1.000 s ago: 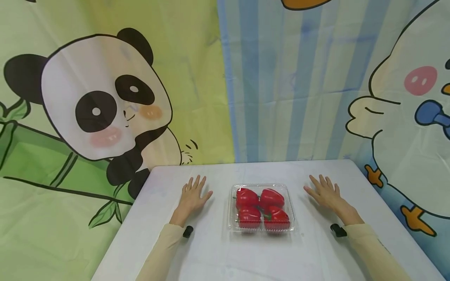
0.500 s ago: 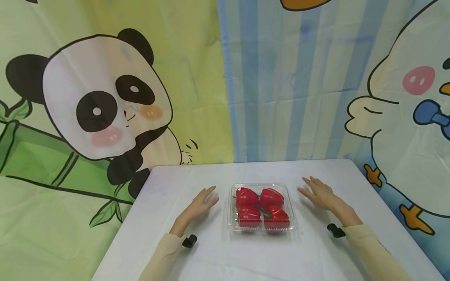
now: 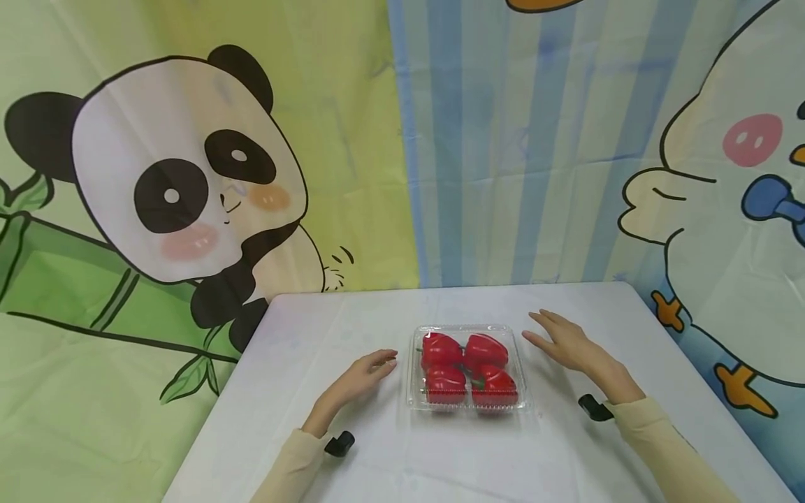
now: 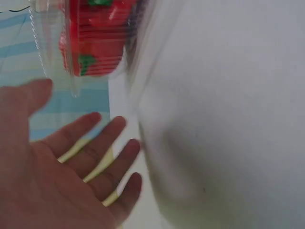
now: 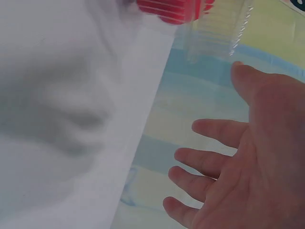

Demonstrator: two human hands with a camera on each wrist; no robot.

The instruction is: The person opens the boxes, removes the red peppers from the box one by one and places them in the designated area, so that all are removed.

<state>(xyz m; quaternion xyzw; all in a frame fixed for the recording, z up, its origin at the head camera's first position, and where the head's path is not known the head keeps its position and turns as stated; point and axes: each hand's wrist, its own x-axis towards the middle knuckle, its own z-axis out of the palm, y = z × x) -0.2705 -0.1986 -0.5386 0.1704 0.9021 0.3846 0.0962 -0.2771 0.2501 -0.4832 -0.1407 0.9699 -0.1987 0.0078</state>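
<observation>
A clear plastic clamshell box (image 3: 411, 391) lies closed on the white table, with several red bell peppers (image 3: 446, 385) inside, some showing green stems. Just left of the box is my left hand (image 3: 358, 375), fingers relaxed and spread, palm toward the box's side. My right hand (image 3: 564, 344) is held off the box's right side, fingers extended toward it. Both hands hold nothing. In the left wrist view the thumb and fingers (image 4: 102, 152) stand apart below the box's edge. The right wrist view shows the right fingers (image 5: 202, 162) spread, with a corner of the box above.
The white table (image 3: 440, 468) has its far edge against a printed cloth backdrop (image 3: 490, 175) with a cartoon panda and a white bird. A small black wrist camera (image 3: 340, 443) sits at the left cuff, another black camera (image 3: 595, 408) at the right cuff.
Both hands have moved inward toward the box from opposite sides and turned their palms to face it. The left hand has also come nearer the body. The box has stayed in place.
</observation>
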